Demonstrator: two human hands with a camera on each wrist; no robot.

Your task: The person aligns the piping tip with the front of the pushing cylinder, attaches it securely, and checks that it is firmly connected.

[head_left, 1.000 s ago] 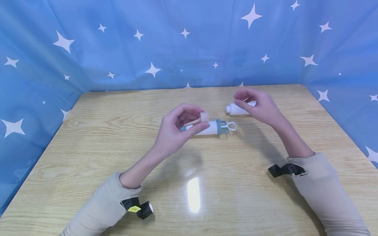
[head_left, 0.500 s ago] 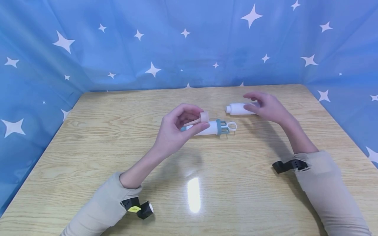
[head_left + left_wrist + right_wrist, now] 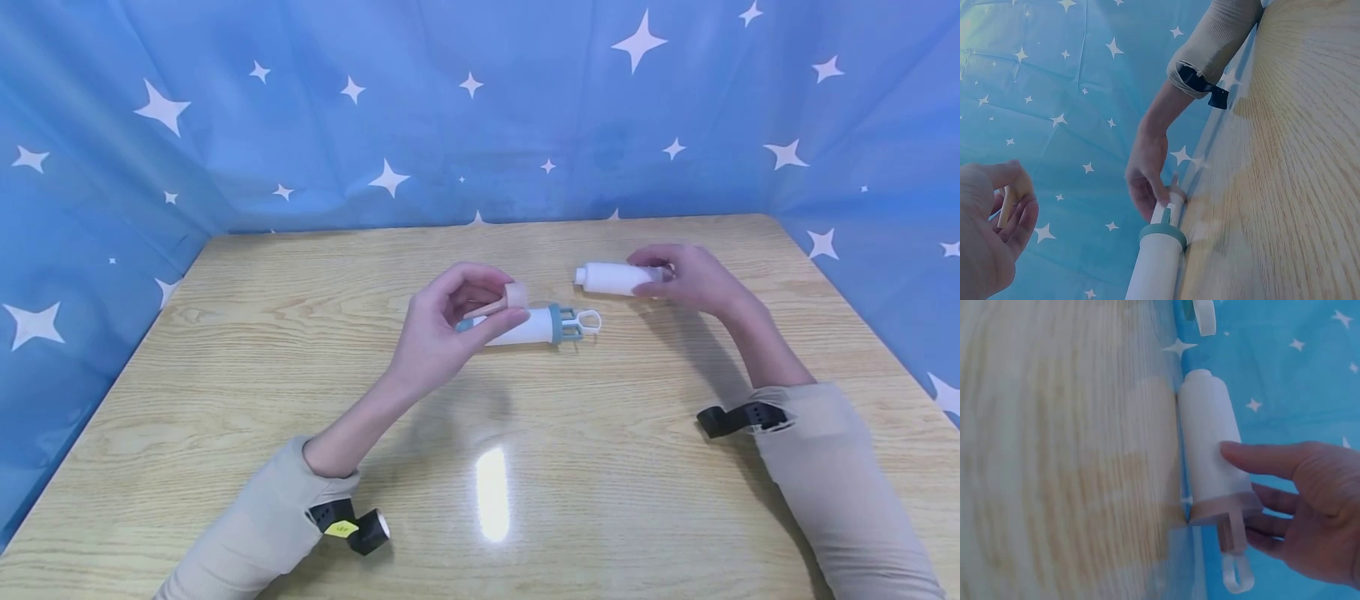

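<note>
In my left hand (image 3: 438,333) I pinch a small pinkish-beige piece (image 3: 516,295), a short cup shape with a thin stem, held above the table between thumb and fingers. Behind that hand lies a white syringe-like tube (image 3: 534,327) with a teal collar and a white pull ring. At the back right, my right hand (image 3: 693,279) grips a second white tube (image 3: 607,278) near its right end. The right wrist view shows the thumb across this tube (image 3: 1210,425), the fingers behind it, plus its beige collar (image 3: 1207,510) and white pull loop (image 3: 1237,573).
Both tubes lie on a wooden table (image 3: 262,375), the second farther back. A blue curtain with white stars (image 3: 450,100) hangs behind the table and at its sides. Each sleeve carries a black wrist camera, left (image 3: 352,529) and right (image 3: 738,418).
My right hand has moved right and down along the second tube, from above its body to its right end, and closed around it. My left hand has barely moved.
</note>
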